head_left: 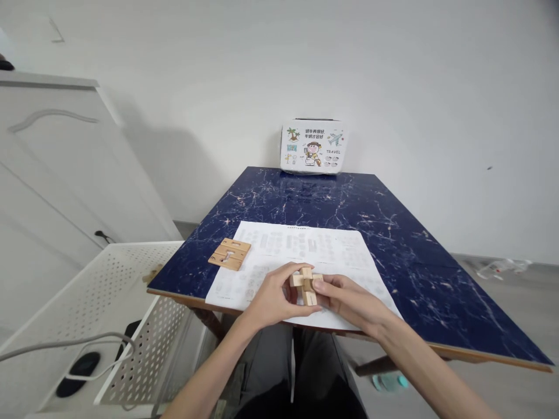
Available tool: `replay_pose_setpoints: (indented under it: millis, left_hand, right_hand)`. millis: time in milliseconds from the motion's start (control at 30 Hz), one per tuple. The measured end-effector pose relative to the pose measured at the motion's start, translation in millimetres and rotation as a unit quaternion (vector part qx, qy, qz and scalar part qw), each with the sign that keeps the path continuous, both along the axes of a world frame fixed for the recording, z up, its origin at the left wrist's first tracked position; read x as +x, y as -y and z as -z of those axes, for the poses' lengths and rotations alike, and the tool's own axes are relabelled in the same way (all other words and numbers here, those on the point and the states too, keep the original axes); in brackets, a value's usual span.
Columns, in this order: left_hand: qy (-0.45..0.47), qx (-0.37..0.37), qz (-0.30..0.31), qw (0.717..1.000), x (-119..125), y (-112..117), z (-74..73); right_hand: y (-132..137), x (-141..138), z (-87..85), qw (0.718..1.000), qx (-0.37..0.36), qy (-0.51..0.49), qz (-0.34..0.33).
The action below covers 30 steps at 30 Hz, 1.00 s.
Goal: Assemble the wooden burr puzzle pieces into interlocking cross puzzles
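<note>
Both hands meet over the near edge of a white printed sheet (305,247) on the dark blue marbled table (393,233). Between them sits a small wooden interlocking puzzle (305,284) of crossed bars. My left hand (273,297) curls its fingers round the puzzle's left side. My right hand (349,299) pinches it from the right with thumb and fingers. Two flat wooden puzzle pieces (229,254) lie side by side at the sheet's left edge, apart from both hands.
A white illustrated box (312,146) stands against the wall at the table's far edge. A white perforated cart (109,302) with a grey cable and a dark mouse stands left of the table. A white cabinet (52,174) is further left.
</note>
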State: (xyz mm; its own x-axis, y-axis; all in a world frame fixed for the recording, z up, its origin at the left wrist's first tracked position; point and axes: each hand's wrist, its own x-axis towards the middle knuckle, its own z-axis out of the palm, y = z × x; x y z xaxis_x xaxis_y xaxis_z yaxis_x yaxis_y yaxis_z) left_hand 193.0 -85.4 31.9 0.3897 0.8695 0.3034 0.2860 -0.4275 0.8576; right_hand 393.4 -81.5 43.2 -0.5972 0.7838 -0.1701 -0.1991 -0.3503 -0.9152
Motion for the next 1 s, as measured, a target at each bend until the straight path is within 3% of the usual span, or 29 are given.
replay_pose_setpoints:
  millis: [133, 267, 367, 467, 533, 800, 1000]
  left_hand:
    - [0.009, -0.002, -0.009, 1.000, 0.3, 0.5, -0.8]
    - [0.074, -0.058, -0.009, 0.996, -2.2, 0.1, 0.5]
    - [0.105, -0.096, 0.004, 0.990, -4.5, -0.6, 2.1]
    - [0.110, -0.121, 0.023, 0.986, -5.9, -1.1, 3.1]
    - [0.111, -0.123, 0.029, 0.986, -6.4, -1.4, 2.5]
    - [0.083, -0.056, 0.070, 0.993, -7.4, -2.3, -9.9]
    - [0.068, -0.155, 0.049, 0.984, -5.0, -3.5, -2.5]
  right_hand:
    - [4.1, -1.8, -0.4, 0.999, 0.007, 0.007, 0.034]
    - [10.0, -0.7, -4.4, 0.994, 0.053, 0.043, 0.088]
    - [12.5, 1.2, -9.3, 0.975, 0.168, 0.118, 0.084]
    - [12.6, 1.9, -14.6, 0.926, 0.294, 0.213, 0.098]
    - [12.1, 2.1, -17.3, 0.909, 0.326, 0.242, 0.098]
    - [15.3, 4.2, -13.4, 0.948, 0.249, 0.193, 0.034]
    - [6.7, 20.0, -5.8, 0.927, 0.266, 0.247, 0.091]
